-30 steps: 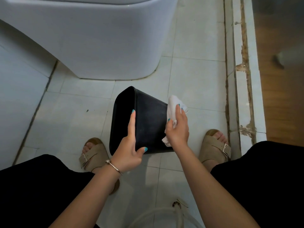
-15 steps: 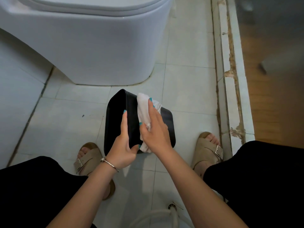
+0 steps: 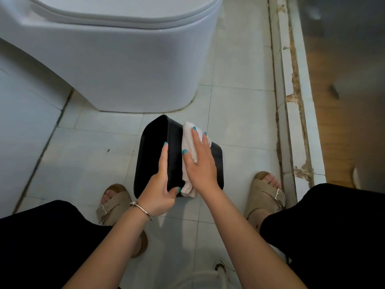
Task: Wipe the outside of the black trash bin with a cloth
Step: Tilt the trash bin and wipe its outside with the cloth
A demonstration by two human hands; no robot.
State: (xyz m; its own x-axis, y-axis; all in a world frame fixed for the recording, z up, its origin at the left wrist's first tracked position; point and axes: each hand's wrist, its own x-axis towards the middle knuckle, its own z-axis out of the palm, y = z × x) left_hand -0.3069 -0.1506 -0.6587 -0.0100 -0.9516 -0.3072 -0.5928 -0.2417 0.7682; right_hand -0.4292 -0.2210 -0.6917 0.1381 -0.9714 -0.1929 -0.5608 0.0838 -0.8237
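The bin point(image 3: 216, 161) lies tipped on its side just in front of the toilet point(image 3: 116, 59). The left hand point(image 3: 160, 184) grips its rim; the right hand point(image 3: 200, 163) presses the cloth point(image 3: 188, 140) flat on its upturned side. Wiping is underway; next likely needs turning the bin to an unwiped face.

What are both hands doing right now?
Left hand: grips the black trash bin at its rim, thumb underneath.
Right hand: open, flat fingers pressing the white cloth against the bin.

Person: clothing and accessories noted.
Teal nail polish is worn on the left hand point(image 3: 160, 188) and right hand point(image 3: 201, 165); a silver bracelet point(image 3: 141, 209), black trousers point(image 3: 37, 243) and tan buckled sandals point(image 3: 268, 195) are observed.
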